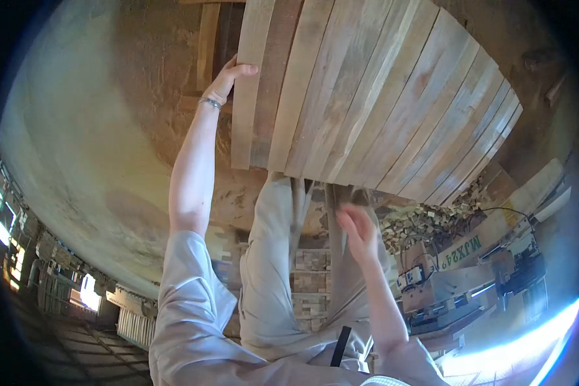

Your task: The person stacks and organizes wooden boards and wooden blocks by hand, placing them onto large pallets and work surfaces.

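A row of long wooden boards (347, 96) lies side by side in front of me, forming a slatted panel. My left hand (228, 78) is closed on the outermost plank (251, 96) at the left edge, thumb over its top face and fingers hidden behind its side. Below the boards' near edge, in front of my leg, is my right hand (360, 233). It is slightly blurred, its fingers apart, with nothing visible in it and not touching the boards.
A machine (457, 289) with cables and a lettered beam (466, 249) stands at my right. Cut wood pieces (431, 226) are heaped behind it. Stacked wood blocks (310, 280) show between my legs. A wooden frame (207, 45) sits beyond the left hand.
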Available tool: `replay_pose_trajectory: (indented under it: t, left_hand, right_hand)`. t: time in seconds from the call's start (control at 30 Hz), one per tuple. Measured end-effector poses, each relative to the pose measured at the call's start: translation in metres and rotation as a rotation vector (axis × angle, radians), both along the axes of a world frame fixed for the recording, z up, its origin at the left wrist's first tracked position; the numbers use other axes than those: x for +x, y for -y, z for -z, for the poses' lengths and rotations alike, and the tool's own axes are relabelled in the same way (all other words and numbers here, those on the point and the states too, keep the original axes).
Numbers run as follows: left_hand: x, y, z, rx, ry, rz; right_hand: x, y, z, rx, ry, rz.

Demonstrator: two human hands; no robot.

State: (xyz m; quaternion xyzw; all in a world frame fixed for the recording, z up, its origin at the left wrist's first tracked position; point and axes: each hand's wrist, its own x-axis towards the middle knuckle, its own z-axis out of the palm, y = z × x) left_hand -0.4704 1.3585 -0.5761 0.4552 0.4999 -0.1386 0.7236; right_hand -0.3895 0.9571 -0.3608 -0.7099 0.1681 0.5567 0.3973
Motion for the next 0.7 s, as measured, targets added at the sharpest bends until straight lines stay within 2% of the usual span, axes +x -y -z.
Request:
replay_pose_trajectory:
  t: [0.03,0.07,0.13,0.2,0.27,0.3,0.33,0.37,0.4,0.47,0.53,0.57,0.63,0.7]
  left_hand:
    - [-0.011,0.006,-0.009,-0.006,-0.014,-0.002]
    - [-0.024,0.011,-0.027,-0.094,-0.009,-0.040]
    - [-0.041,0.018,-0.088,-0.172,0.010,-0.065]
    - [-0.042,0.046,-0.169,-0.109,0.042,-0.042]
    - [-0.033,0.075,-0.230,0.088,0.131,0.082]
    - [-0.033,0.082,-0.245,0.221,0.202,0.178]
    - [-0.034,0.070,-0.250,0.231,0.200,0.173]
    - [-0.033,0.047,-0.246,-0.034,0.250,0.259]
    - [-0.027,0.026,-0.232,-0.304,0.303,0.353]
    - [-0.010,0.026,-0.157,0.259,0.055,0.251]
    - [0.005,0.025,-0.061,0.393,-0.058,0.207]
    - [0.017,0.019,-0.034,0.372,-0.039,0.221]
    - [0.043,0.017,0.004,-0.204,0.180,-0.097]
    - [0.047,0.023,0.003,-0.234,0.058,-0.129]
  right_hand:
    - [0.007,-0.040,0.005,0.011,-0.008,-0.177]
    - [0.004,-0.062,0.019,0.121,-0.026,-0.173]
    - [-0.004,-0.119,0.033,0.307,0.036,-0.181]
    - [-0.002,-0.167,0.015,0.392,0.124,-0.209]
    - [0.002,-0.201,-0.015,0.473,-0.371,0.089]
    - [0.011,-0.200,-0.035,0.375,-0.413,0.109]
    - [0.016,-0.191,-0.045,0.463,-0.402,0.188]
    - [0.022,-0.179,-0.052,0.549,-0.387,0.271]
    - [0.025,-0.149,-0.048,0.400,-0.413,0.236]
    - [0.043,-0.074,-0.045,0.242,-0.425,0.205]
    - [0.060,-0.001,-0.056,0.109,-0.293,0.277]
    - [0.067,0.027,-0.063,0.062,-0.238,0.314]
    - [0.080,0.076,-0.087,-0.030,-0.138,0.368]
    - [0.087,0.105,-0.119,-0.080,-0.042,0.409]
